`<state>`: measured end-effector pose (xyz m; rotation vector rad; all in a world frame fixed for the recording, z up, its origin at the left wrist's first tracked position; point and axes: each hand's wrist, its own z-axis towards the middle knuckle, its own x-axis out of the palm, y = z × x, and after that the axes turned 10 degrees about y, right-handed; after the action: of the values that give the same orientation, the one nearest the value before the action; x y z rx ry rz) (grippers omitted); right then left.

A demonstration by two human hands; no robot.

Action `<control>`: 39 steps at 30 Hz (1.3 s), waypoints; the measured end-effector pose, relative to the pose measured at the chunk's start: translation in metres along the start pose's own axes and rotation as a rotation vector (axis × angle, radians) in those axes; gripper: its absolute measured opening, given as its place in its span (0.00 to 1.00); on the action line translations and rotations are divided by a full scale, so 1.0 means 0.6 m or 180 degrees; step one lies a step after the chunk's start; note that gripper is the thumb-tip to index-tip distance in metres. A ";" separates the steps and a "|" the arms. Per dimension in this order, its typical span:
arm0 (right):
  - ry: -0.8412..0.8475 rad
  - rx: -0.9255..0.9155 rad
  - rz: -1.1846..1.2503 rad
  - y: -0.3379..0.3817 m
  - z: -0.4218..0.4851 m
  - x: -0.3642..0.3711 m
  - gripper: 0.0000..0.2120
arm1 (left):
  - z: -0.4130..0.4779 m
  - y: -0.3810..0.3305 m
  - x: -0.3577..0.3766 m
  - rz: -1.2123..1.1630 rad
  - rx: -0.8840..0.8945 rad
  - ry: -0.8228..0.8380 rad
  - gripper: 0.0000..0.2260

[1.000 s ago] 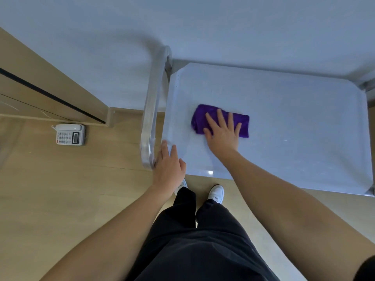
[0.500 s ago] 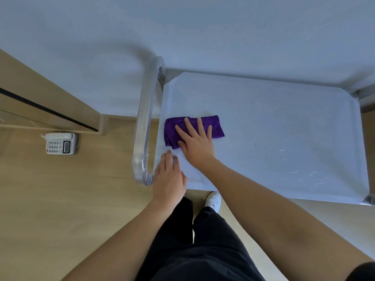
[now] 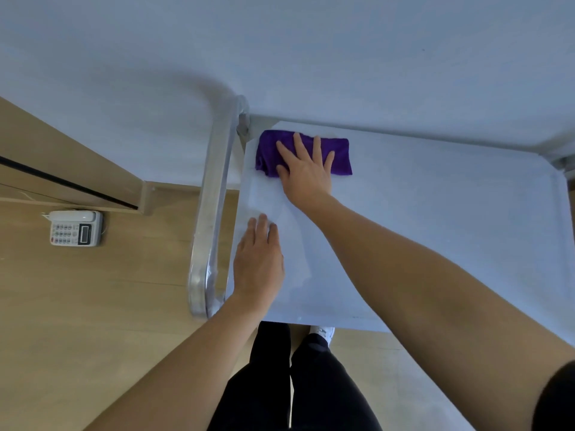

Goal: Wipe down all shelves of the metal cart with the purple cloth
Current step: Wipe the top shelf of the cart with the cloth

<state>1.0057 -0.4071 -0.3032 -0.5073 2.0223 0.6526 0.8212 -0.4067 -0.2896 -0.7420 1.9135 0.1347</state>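
the right hand [image 3: 306, 177] lay flat on the cloth [image 3: 339, 157], fingers spread and straight, pressing it onto the top shelf [image 3: 435, 231] in its far left corner, just beside the handle [image 3: 214, 194]. the spread likely kept the folded cloth from bunching and put pressure across its width. the left hand [image 3: 258, 262] rested palm down on the shelf's near left part, fingers straight and close together, probably to steady it against the push. lower shelves, if any, were hidden beneath, so most of the job seemed left. a phone [image 3: 76, 228] sat on the floor [image 3: 93, 306] to the left, well apart.
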 end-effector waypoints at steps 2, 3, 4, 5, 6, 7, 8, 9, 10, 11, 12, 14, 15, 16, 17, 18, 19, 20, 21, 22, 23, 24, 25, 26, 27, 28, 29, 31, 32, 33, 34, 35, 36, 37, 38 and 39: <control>0.0046 0.0025 0.0026 0.004 0.022 -0.009 0.25 | -0.006 0.007 0.005 -0.0050 0.0096 0.0019 0.24; 0.0063 0.0028 0.0020 0.005 0.025 -0.010 0.25 | -0.007 0.011 0.009 -0.0064 0.0147 0.0016 0.25; 0.0073 0.0024 0.0001 0.005 0.023 -0.009 0.25 | -0.007 0.014 0.012 -0.0083 0.0183 0.0006 0.25; 0.0073 0.0007 -0.0027 0.005 0.016 -0.006 0.25 | -0.008 0.016 0.013 -0.0113 0.0200 0.0000 0.26; 0.0065 -0.0020 -0.0050 0.003 0.003 -0.002 0.25 | -0.009 0.017 0.013 -0.0151 0.0201 -0.0001 0.26; 0.0051 -0.0050 -0.0058 0.001 -0.014 0.005 0.24 | -0.011 0.016 0.011 -0.0193 0.0194 0.0013 0.26; 0.0039 -0.0072 -0.0055 -0.002 -0.035 0.013 0.24 | -0.012 0.015 0.010 -0.0240 0.0186 0.0039 0.25; 0.0031 -0.0076 -0.0052 -0.005 -0.059 0.024 0.24 | -0.013 0.014 0.009 -0.0298 0.0183 0.0057 0.25; 0.0019 -0.0069 -0.0059 -0.008 -0.088 0.036 0.24 | -0.014 0.014 0.007 -0.0372 0.0185 0.0063 0.25; -0.0010 -0.0064 -0.0068 -0.010 -0.119 0.050 0.24 | -0.015 0.015 0.004 -0.0462 0.0193 0.0048 0.25; -0.0054 -0.0064 -0.0071 -0.010 -0.150 0.065 0.24 | -0.016 0.017 0.002 -0.0567 0.0218 0.0017 0.25; -0.0135 -0.0056 -0.0079 -0.011 -0.207 0.095 0.24 | -0.017 0.023 0.001 -0.0794 0.0280 -0.0039 0.24; -0.0157 -0.0047 -0.0075 -0.012 -0.228 0.107 0.25 | -0.018 0.027 0.002 -0.0866 0.0296 -0.0051 0.24; -0.0165 -0.0039 -0.0062 -0.012 -0.242 0.117 0.26 | -0.021 0.029 0.004 -0.0896 0.0296 -0.0059 0.23; -0.0164 -0.0032 -0.0045 -0.014 -0.246 0.121 0.27 | -0.024 0.029 0.004 -0.0905 0.0287 -0.0071 0.23; -0.0155 -0.0027 -0.0023 -0.014 -0.242 0.119 0.27 | -0.027 0.026 0.005 -0.0907 0.0261 -0.0081 0.23; -0.0135 -0.0024 -0.0009 -0.013 -0.230 0.113 0.27 | -0.032 0.024 0.005 -0.0914 0.0206 -0.0083 0.23; -0.0098 -0.0033 -0.0016 -0.011 -0.213 0.104 0.26 | -0.036 0.021 0.005 -0.0917 0.0132 -0.0055 0.23; -0.0060 -0.0047 -0.0037 -0.009 -0.189 0.091 0.25 | -0.040 0.020 0.007 -0.0888 0.0062 -0.0014 0.22; -0.0024 -0.0056 -0.0053 -0.005 -0.162 0.076 0.25 | -0.044 0.022 0.009 -0.0823 0.0015 0.0021 0.21; 0.0011 -0.0061 -0.0060 -0.002 -0.134 0.060 0.24 | -0.047 0.025 0.011 -0.0751 0.0002 0.0046 0.21; 0.0052 -0.0063 -0.0047 0.003 -0.106 0.044 0.24 | -0.050 0.029 0.013 -0.0690 0.0015 0.0064 0.21; 0.0093 -0.0063 -0.0020 0.009 -0.082 0.031 0.24 | -0.052 0.034 0.015 -0.0644 0.0047 0.0085 0.21; 0.0140 -0.0059 -0.0001 0.015 -0.062 0.022 0.25 | -0.055 0.038 0.015 -0.0621 0.0073 0.0106 0.21; 0.0192 -0.0051 0.0008 0.020 -0.049 0.017 0.25 | -0.058 0.042 0.015 -0.0647 0.0075 0.0126 0.20; 0.0241 -0.0038 0.0011 0.025 -0.043 0.016 0.25 | -0.060 0.045 0.015 -0.0728 0.0048 0.0138 0.20; 0.0264 -0.0039 0.0010 0.027 -0.044 0.018 0.25 | -0.061 0.046 0.013 -0.0857 0.0001 0.0138 0.20; 0.0203 -0.0139 -0.0048 0.024 -0.065 0.027 0.24 | -0.065 0.045 0.009 -0.1230 -0.0108 0.0053 0.18; 0.0141 -0.0227 -0.0103 0.021 -0.081 0.035 0.24 | -0.066 0.042 0.006 -0.1454 -0.0173 -0.0008 0.18; 0.0097 -0.0304 -0.0147 0.018 -0.100 0.044 0.24 | -0.066 0.039 0.001 -0.1699 -0.0257 -0.0061 0.18; 0.0085 -0.0359 -0.0178 0.017 -0.120 0.055 0.24 | -0.067 0.035 -0.007 -0.1967 -0.0372 -0.0109 0.19; 0.0090 -0.0400 -0.0204 0.017 -0.141 0.067 0.25 | -0.067 0.031 -0.014 -0.2234 -0.0508 -0.0171 0.18; 0.0095 -0.0436 -0.0230 0.019 -0.164 0.079 0.25 | -0.067 0.029 -0.020 -0.2458 -0.0636 -0.0249 0.17; 0.0092 -0.0469 -0.0253 0.021 -0.186 0.091 0.26 | -0.067 0.028 -0.023 -0.2605 -0.0706 -0.0357 0.16; 0.0088 -0.0496 -0.0267 0.023 -0.207 0.103 0.26 | -0.065 0.028 -0.025 -0.2658 -0.0714 -0.0461 0.16; 0.0091 -0.0523 -0.0268 0.025 -0.228 0.113 0.26 | -0.065 0.028 -0.024 -0.2629 -0.0690 -0.0536 0.15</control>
<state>0.8749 -0.4874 -0.2987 -0.6985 1.9718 0.7675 0.7853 -0.4026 -0.2631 -1.5527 1.3192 -0.1120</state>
